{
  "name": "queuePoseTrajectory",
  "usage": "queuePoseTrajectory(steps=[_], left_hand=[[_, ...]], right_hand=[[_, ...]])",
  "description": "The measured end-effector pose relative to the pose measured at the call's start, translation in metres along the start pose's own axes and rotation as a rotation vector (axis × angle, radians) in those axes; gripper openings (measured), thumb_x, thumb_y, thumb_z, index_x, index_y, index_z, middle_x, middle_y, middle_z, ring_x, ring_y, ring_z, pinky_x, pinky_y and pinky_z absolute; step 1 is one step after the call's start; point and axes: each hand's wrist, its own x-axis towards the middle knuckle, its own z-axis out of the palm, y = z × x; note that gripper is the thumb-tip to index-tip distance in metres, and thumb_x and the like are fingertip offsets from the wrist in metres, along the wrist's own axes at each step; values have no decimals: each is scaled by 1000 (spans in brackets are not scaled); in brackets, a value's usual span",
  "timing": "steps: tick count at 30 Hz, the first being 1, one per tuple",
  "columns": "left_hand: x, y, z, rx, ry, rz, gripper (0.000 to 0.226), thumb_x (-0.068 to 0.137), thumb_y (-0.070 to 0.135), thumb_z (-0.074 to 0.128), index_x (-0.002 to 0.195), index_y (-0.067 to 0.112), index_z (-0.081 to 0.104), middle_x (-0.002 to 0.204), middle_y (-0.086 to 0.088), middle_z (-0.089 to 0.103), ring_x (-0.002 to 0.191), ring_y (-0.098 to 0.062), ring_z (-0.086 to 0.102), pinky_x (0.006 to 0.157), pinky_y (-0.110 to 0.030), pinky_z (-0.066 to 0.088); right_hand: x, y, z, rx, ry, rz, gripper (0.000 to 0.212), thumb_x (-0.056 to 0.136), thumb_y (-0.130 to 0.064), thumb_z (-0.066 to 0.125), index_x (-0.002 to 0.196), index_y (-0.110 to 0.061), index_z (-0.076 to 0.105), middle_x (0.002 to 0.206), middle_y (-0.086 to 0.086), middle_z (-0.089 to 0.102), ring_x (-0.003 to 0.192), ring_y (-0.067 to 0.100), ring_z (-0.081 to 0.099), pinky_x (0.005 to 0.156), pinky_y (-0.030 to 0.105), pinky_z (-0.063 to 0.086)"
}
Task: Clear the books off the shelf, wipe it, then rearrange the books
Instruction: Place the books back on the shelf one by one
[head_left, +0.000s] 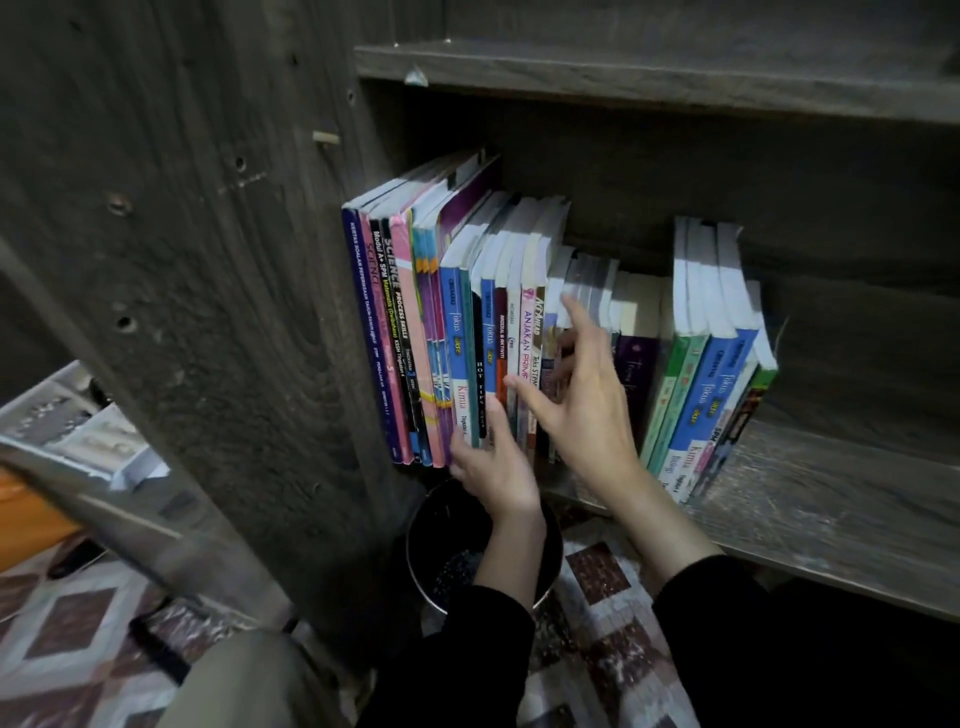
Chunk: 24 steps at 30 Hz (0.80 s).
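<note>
Left grip (493, 467) clasps books (452, 332) at bottom; right grip (582, 405) splayed against them.

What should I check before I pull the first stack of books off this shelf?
1. Left hand has a firm hold on the lower spines of the tall books: cannot tell, the fingers are blurred.
2. Right hand is free to take books: ok, fingers spread, holding nothing, at the short middle books.
3. Right-end books are supported: cannot tell, nothing shows against their open side.
4. Shelf board has room to slide books out: ok, bare to the right.
5. Floor below the hands is clear: not ok, a dark round bin sits under the left forearm.
6. Wiping cloth is ready: cannot tell, none in view.
</note>
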Motion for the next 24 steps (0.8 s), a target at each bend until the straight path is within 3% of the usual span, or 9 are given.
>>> queuePoseTrajectory(steps=[2,4,6,9,11,15,18,20,24], left_hand=[[-7,6,-12,243,131,433,48,91,36,63,132,15,49,136,-8,44,127,-27,46,104,-37,40],[-5,10,-25,417,8,753,37,91,28,64,124,15,56,123,-1,54,117,-20,52,99,-39,44],[9,12,-34,516,-114,792,30,91,18,64,120,13,60,112,5,58,104,-9,57,90,-30,50],[19,24,-39,567,-170,856,25,90,10,64,115,9,63,100,5,59,85,-2,58,79,-18,49],[23,27,-40,602,-182,892,22,89,11,66,110,7,64,95,5,60,78,-5,58,76,-19,50],[24,34,-42,601,-187,891,23,88,15,68,109,8,64,92,1,59,70,-3,54,69,-32,55],[17,51,-40,647,-146,969,41,89,15,66,128,12,54,101,0,55,69,-2,53,66,-28,54],[13,65,-39,742,-153,1032,55,89,10,62,140,17,43,110,-2,51,78,-10,59,66,-31,54],[11,86,-39,908,-186,1076,74,87,9,57,151,27,25,106,-3,45,62,-10,45,50,-26,42]], right_hand=[[10,-2,-5,-77,-53,-6,87,82,-40,73,150,-21,23,125,2,45,98,9,50,76,28,50],[16,-4,-12,-155,-146,9,89,82,-43,72,151,-23,20,135,1,45,109,12,52,87,33,47],[19,-7,-16,-197,-201,17,91,82,-42,72,152,-23,17,136,1,50,104,15,58,86,34,47],[18,-9,-15,-234,-210,8,88,86,-40,68,152,-22,13,99,-1,63,73,8,51,73,32,50],[14,-8,-9,-192,-198,8,85,90,-36,65,153,-21,9,89,-5,60,68,7,50,80,44,55],[6,-7,-1,-65,-146,16,80,93,-28,62,153,-21,10,101,0,65,72,6,60,78,40,58],[6,-6,0,-26,-122,29,84,90,-28,66,152,-25,10,123,5,63,99,16,66,87,41,56],[10,-6,-3,-43,-143,47,93,86,-29,70,152,-29,3,124,6,62,101,19,66,88,43,55],[21,-13,-14,-155,-142,-33,102,83,-36,72,152,-34,-4,125,3,53,83,11,59,61,29,52]])
